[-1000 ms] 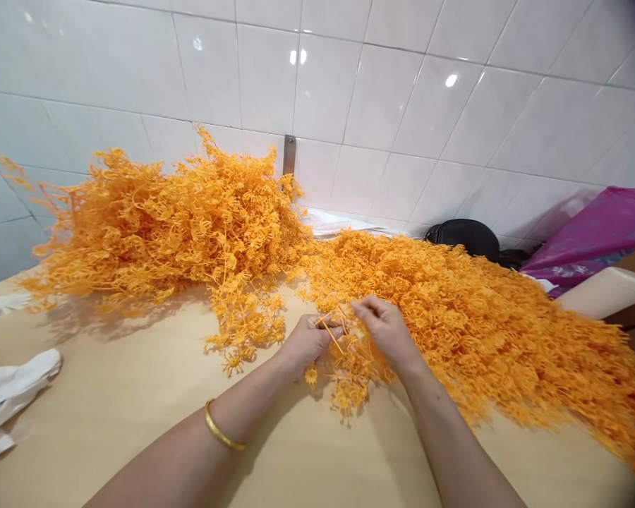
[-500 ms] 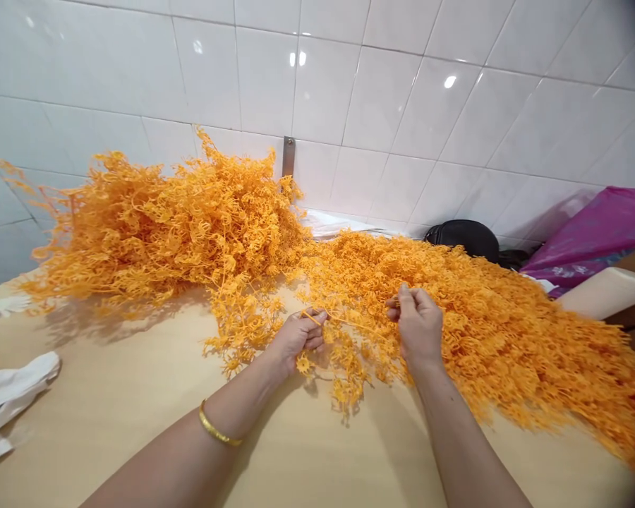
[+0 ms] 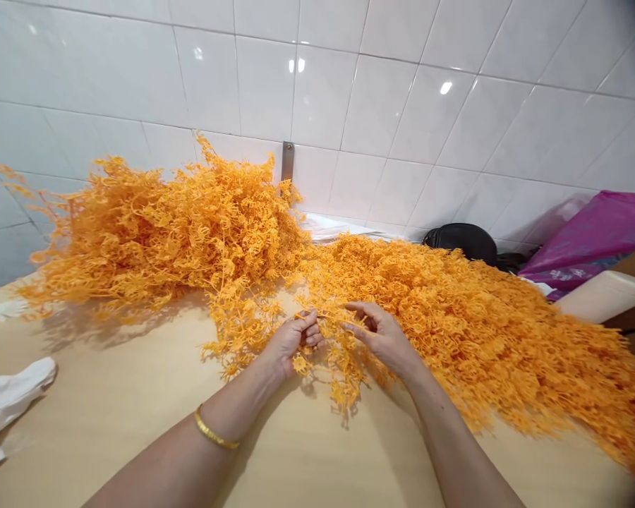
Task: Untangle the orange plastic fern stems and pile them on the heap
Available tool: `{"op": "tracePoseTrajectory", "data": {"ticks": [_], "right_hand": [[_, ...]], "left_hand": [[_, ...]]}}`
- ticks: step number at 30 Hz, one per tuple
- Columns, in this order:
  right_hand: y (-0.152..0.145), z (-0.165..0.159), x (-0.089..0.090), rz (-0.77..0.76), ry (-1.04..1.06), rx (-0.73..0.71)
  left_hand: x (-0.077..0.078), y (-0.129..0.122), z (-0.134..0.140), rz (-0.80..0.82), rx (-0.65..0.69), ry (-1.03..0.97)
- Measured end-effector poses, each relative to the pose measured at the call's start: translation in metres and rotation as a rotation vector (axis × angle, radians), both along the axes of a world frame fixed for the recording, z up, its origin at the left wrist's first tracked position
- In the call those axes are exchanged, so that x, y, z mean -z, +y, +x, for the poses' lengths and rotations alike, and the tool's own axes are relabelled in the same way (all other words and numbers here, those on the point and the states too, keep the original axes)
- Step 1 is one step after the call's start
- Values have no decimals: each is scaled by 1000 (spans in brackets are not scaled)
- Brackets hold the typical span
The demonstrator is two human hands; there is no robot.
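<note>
My left hand (image 3: 297,337) is closed around the stem of an orange plastic sprig (image 3: 346,377), whose small star-shaped blossoms hang below and beside the fingers. Just right of it, my right hand (image 3: 385,339) has its index finger and thumb apart, close to the same sprig; I see nothing gripped between them. Loose blossoms lie around both hands. A tall heap of orange sprigs (image 3: 190,226) rises at the left, and a lower, wider pile of the same sprigs (image 3: 497,324) spreads to the right, behind and beside my right hand.
A pale wooden table (image 3: 137,402) carries everything. White cloth gloves (image 3: 15,388) lie at its left side. Toward the back right are a black case (image 3: 463,240), a purple plastic bag (image 3: 593,233) and a whitish roll (image 3: 608,295). A tiled wall (image 3: 328,92) stands behind.
My right hand has moved left toward my left hand, and its pinched fingers have come apart. The left hand stays nearly in place on the sprig's stem.
</note>
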State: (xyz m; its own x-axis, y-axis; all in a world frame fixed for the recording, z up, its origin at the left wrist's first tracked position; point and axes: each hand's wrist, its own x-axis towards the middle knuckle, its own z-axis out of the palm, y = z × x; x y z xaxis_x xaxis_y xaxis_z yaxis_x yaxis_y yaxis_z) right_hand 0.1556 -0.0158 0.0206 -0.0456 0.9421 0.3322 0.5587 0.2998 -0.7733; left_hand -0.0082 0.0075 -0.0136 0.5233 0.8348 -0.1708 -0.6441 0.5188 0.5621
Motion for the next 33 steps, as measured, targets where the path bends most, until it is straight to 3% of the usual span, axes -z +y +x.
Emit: {"op": "tracePoseTrajectory", "data": {"ticks": [4,8,11,14,25,29,33], "right_hand": [[3,-8,8,-4,98,-35],[2,-11,7,-108,393,-49],[2,-11,7,-218,616,19],[4,-10,7,-275,708,100],[-2,-9,1,-338,533,-11],[-6,-11,-2,-272,404,-111],[-9,-15,-1,-315,306,-199]], "left_hand": [[-4,-2,3,0,-18,74],[-11,-3,7,19,3,261],[-10,-1,8,82,30,320],[-8,1,8,135,14,316],[-13,4,-4,179,110,328],[-17,3,-2,150,107,329],[-14,7,-1,103,104,362]]}}
